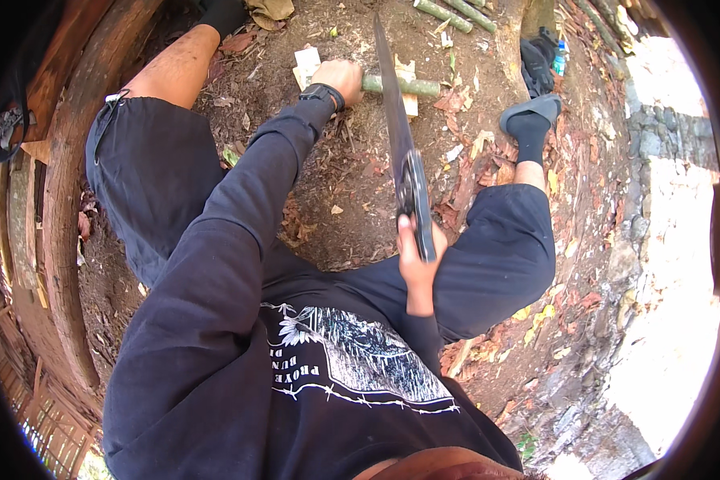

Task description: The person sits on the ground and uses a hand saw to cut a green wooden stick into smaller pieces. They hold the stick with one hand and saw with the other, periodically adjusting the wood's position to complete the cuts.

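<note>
Outdoors: green bamboo stick [400, 85] lies crosswise on pale wooden block [408, 102].

Bare dirt ground [352, 184] with dry leaves [464, 192], sunlit stone wall [664, 136].

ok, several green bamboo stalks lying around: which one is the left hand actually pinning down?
The green bamboo stalk lying across the pale wooden block, gripped by the left hand, under the long blade. The other cut stalks lie loose, farther away on the dirt.

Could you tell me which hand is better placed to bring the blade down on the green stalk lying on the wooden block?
The right hand: it grips the machete raised over the green stalk, while the left hand pins it on the wooden block.
</note>
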{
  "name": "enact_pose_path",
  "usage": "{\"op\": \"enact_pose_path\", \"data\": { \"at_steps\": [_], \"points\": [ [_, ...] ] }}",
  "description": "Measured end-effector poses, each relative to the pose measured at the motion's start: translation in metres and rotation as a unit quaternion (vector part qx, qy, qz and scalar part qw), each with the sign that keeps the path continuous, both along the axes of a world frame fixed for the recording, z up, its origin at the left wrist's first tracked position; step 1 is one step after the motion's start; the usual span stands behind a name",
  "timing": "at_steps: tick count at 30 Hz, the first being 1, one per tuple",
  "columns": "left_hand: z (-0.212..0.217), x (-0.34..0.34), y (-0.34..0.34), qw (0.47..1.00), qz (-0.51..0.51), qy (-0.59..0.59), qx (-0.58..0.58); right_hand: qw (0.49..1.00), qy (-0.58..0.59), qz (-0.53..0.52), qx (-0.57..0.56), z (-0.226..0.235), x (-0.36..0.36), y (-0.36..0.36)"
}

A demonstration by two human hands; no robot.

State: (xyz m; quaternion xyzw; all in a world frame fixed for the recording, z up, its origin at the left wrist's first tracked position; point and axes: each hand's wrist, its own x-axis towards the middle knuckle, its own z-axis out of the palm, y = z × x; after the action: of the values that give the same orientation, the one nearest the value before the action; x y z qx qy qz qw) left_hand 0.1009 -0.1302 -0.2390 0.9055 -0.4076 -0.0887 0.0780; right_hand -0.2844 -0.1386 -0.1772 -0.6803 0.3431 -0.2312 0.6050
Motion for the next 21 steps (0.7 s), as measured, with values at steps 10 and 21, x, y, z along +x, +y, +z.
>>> {"op": "enact_pose_path", "data": {
  "at_steps": [10,21],
  "points": [
    [0.000,0.010,0.000,1.000,0.029,0.006,0.005,0.998,-0.003,0.010,0.057,0.024,-0.018,-0.001],
    [-0.003,0.011,0.000,0.999,-0.025,-0.027,-0.016,0.998,-0.062,-0.004,0.009,-0.017,0.076,-0.019]
  ]
}}
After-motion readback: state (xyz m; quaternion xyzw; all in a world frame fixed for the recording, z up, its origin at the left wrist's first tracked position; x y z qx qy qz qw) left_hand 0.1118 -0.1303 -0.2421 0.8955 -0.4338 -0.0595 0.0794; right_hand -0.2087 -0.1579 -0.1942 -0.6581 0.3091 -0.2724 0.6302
